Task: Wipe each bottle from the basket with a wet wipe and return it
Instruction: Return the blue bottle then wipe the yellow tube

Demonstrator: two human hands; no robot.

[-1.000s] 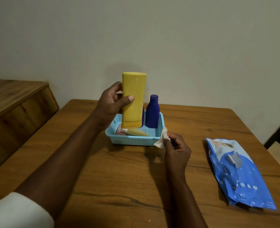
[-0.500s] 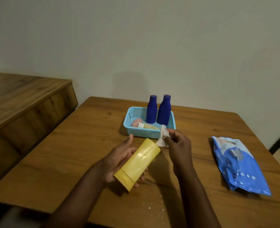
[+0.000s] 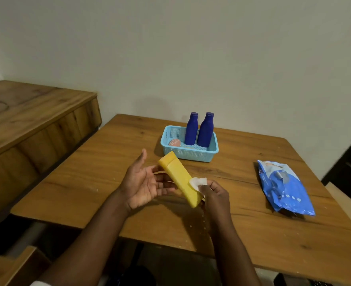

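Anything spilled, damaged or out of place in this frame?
Mostly fine. The blue wipe pack lies crumpled on the table with its flap up, and pale specks dot the wood near the front edge. Both blue bottles stand upright in the basket.

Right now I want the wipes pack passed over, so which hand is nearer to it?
Right. The right hand sits closer to the wipes pack; the left hand is beyond the yellow bottle.

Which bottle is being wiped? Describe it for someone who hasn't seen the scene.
On the wooden table, in front of the blue basket, two hands hold one bottle tilted. It is yellow and flat-sided; the two bottles in the basket are dark blue, round and upright.
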